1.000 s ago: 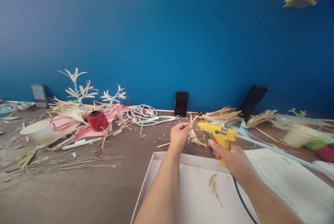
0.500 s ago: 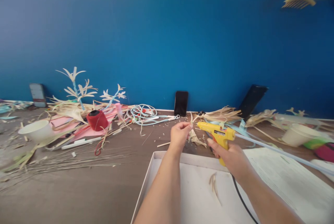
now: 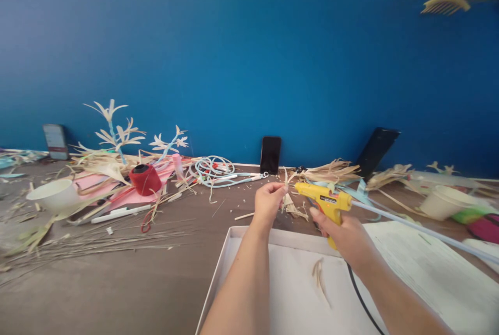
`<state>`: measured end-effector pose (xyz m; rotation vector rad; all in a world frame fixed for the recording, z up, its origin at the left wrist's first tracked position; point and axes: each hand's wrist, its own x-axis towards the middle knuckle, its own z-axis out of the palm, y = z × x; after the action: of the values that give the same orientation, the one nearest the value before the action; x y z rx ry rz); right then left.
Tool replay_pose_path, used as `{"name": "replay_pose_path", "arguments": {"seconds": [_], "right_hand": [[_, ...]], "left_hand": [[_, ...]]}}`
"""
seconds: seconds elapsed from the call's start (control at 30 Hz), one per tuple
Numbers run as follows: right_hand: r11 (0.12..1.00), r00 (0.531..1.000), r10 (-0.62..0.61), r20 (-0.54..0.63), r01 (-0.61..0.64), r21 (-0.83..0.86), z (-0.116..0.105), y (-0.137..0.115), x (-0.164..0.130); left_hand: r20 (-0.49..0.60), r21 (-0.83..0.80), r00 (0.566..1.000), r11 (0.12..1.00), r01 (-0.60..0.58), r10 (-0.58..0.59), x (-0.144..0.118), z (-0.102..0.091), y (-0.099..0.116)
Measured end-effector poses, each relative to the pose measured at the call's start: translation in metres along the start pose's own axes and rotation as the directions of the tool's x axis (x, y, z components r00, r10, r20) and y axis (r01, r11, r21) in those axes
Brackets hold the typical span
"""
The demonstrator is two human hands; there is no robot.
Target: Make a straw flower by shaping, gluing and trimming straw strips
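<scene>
Brown tabletop [image 3: 117, 283]: dry straw, plastic glue gun [image 3: 325, 201]

Two bare forearms enter from lower frame. No sleeves, watch or rings seen. Left hand [image 3: 267, 202] and right hand [image 3: 345, 236] ungloved.

A yellow glue gun [image 3: 325, 201] is gripped in the right hand [image 3: 346, 236] above the far edge of a white tray [image 3: 234, 262], its nozzle held beside a straw piece [image 3: 286, 179] pinched by the left hand [image 3: 268, 203].
</scene>
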<state>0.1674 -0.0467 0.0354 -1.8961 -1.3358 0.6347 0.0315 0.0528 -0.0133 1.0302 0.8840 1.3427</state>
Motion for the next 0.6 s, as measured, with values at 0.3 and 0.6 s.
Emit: {"name": "replay_pose_path", "arguments": {"seconds": [0.3, 0.6], "right_hand": [[0.999, 0.999, -0.042, -0.005, 0.042, -0.034, 0.0007, -0.0002, -0.0003], [0.999, 0.999, -0.031, -0.029, 0.030, -0.027, -0.0013, -0.0005, -0.0006]], "left_hand": [[0.000, -0.002, 1.000, 1.000, -0.012, 0.012, 0.0014, -0.0003, -0.0021], [0.012, 0.007, 1.000, 1.000, -0.020, 0.020, 0.0010, -0.0011, -0.0029]]}}
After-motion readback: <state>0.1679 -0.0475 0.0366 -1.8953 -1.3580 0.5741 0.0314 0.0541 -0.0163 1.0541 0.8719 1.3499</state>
